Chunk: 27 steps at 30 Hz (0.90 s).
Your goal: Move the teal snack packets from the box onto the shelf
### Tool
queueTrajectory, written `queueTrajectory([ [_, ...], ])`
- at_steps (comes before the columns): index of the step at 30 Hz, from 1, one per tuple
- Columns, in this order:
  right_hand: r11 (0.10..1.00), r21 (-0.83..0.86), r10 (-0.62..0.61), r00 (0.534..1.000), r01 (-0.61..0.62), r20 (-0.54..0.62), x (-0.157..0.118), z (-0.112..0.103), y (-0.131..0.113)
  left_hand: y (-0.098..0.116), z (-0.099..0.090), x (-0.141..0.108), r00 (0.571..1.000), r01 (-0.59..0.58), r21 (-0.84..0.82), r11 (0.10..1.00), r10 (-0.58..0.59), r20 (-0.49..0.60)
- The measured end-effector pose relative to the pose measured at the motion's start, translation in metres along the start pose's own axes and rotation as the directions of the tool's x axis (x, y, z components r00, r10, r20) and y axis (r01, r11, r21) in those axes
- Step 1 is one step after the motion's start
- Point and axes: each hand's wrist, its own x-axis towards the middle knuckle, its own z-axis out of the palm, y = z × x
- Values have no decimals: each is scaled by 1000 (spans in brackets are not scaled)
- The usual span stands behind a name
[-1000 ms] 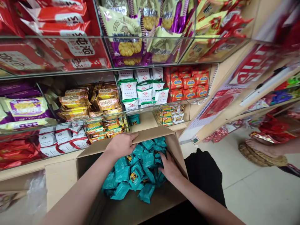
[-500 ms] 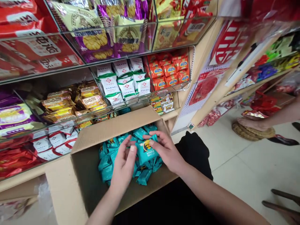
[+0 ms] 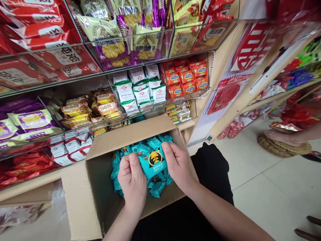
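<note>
A teal snack packet (image 3: pixel 153 164) with a black and yellow emblem is held between my two hands, its printed face turned up. My left hand (image 3: pixel 132 179) is closed on the packet's left end, thumb on top. My right hand (image 3: pixel 177 165) pinches the opposite end with the thumb and curled fingers. Beneath them an open cardboard box (image 3: pixel 130 134) holds many more teal packets (image 3: pixel 157 189), heaped loosely. The packet hangs over this heap, and my hands hide part of it.
Clear-fronted shelves behind the box hold white-and-green packets (image 3: pixel 141 92), red packets (image 3: pixel 188 77) and yellow snack packs (image 3: pixel 77 110). My black-clothed leg (image 3: pixel 210 167) is right of the box. Farther right, another person's foot (image 3: pixel 283 136) rests on a woven stool (image 3: pixel 276 145).
My left hand has closed from loosely open fingers onto the packet's left end. The packet is now stretched flat between both hands. The view has shifted slightly.
</note>
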Motion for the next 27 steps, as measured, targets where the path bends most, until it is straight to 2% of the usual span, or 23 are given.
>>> queueTrajectory([
  [2,997,-59,-43,999,42,-18,0,-1,-1,1,0,2,998,-68,85,994,69,-12],
  [4,995,-79,-62,998,60,-23,0,-1,-4,2,2,3,996,-86,108,990,87,-12],
  [8,998,-56,1,1000,-1,-3,3,-5,-8,3,5,1,1000,-18,-39,999,18,-6],
  [11,998,-59,-12,994,19,113,13,-15,-11,3,2,1,997,53,-76,996,-49,53],
  [13,992,-83,-74,963,98,257,25,-23,-14,4,-6,6,984,89,-86,992,-74,162],
  [15,974,-93,-143,885,204,443,40,-29,-21,8,-14,11,929,129,-114,985,-80,361],
  [17,954,-63,-198,775,292,600,52,-33,-28,14,-20,14,801,211,-99,972,-114,588],
  [18,951,-48,-208,748,305,630,57,-32,-30,16,-20,14,745,254,-72,965,-148,651],
  [19,956,-40,-205,761,289,615,59,-31,-31,19,-19,14,732,292,-58,955,-184,656],
  [20,969,-34,-184,813,243,553,58,-28,-31,21,-17,12,765,326,-86,941,-210,609],
  [22,996,22,-84,939,82,334,50,-20,-27,25,-10,8,881,358,-260,897,-233,411],
  [23,997,80,-8,970,-12,241,44,-15,-23,26,-6,5,914,360,-355,863,-249,321],
  [24,984,151,68,979,-98,192,36,-9,-18,27,-3,4,923,368,-424,827,-270,274],
  [25,960,219,133,972,-174,191,28,-4,-12,27,-1,3,920,385,-464,798,-289,266],
  [27,908,308,218,947,-286,236,15,3,-3,28,0,2,898,430,-465,773,-314,308],
])
